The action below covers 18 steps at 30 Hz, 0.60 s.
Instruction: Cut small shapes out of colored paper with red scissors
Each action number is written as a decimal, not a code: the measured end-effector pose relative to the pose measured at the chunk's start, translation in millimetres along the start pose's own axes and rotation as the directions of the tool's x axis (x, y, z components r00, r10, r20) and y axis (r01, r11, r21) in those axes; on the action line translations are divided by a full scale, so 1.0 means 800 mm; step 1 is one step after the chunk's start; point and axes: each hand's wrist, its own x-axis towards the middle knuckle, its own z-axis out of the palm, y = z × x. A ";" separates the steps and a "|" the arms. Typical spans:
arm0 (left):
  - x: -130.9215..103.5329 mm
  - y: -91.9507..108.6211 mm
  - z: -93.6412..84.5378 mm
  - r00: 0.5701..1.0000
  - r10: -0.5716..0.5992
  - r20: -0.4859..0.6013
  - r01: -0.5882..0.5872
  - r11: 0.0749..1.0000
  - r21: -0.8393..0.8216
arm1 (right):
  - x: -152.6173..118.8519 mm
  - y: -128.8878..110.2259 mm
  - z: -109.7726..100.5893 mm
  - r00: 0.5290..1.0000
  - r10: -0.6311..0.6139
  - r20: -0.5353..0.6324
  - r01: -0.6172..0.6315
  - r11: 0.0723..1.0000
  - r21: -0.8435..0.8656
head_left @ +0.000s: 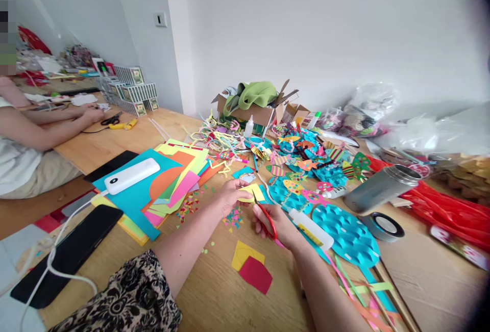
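My left hand pinches a small piece of yellow paper above the wooden table. My right hand grips red-handled scissors, whose blades reach the yellow paper's edge. Small coloured paper bits lie scattered under the hands. Nearer to me on the table lie a yellow scrap and a dark red scrap.
A stack of coloured paper sheets with a white power bank lies left, beside a black phone. A glue bottle, blue paper discs, a steel flask and paper fish lie right. Another person's arms rest on the table far left.
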 end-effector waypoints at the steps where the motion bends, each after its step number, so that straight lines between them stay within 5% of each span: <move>1: 0.000 0.000 0.000 1.000 -0.004 0.002 0.004 1.000 0.000 | 0.000 0.000 0.000 1.000 0.002 -0.001 -0.002 1.000 -0.002; 18: 0.001 -0.001 -0.002 0.999 0.014 -0.033 -0.014 1.000 -0.002 | 0.000 0.003 -0.001 1.000 0.012 -0.020 -0.012 1.000 -0.015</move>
